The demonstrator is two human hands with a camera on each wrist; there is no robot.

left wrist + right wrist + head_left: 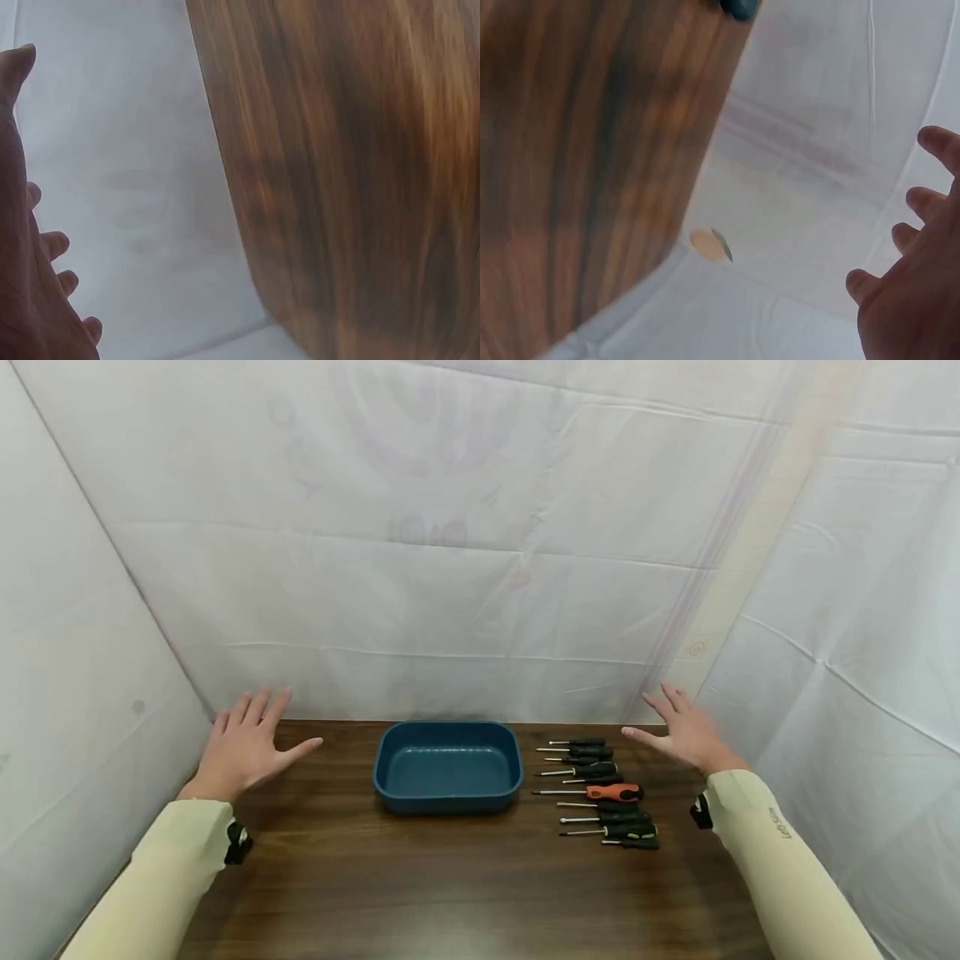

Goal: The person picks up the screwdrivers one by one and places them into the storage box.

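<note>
Both hands hover above a dark wooden surface (337, 877), palms down, fingers spread and straight, grasping nothing. The left hand (247, 747) is raised over the far left corner of the surface, close to the white sheeting (450, 568) that walls in the space on three sides. The right hand (686, 731) hangs over the far right part, just beyond the far end of a row of screwdrivers (600, 793) and not touching any of them.

The screwdrivers lie side by side on the surface, shafts pointing left toward a blue tray (447, 767), handles to the right. Most handles are black, some with yellow-green marks; one, the orange-handled screwdriver (611, 792), sits about midway down the row. The tray stands in the middle of the surface, just left of the screwdriver tips but apart from them, and its inside shows bare.

Pale sleeves (780, 852) cover both forearms up to the wrists (a small black fitting sits at each cuff).

The left wrist view shows the left hand (22, 247) at the frame's edge, fingers relaxed, with the blurred wood grain (352, 180) and the white sheeting beyond it. The right wrist view likewise shows the right hand (911, 277) with fingers spread and loose, the edge of the surface (592, 165), and a small round tan mark (709, 244) on the sheeting.
</note>
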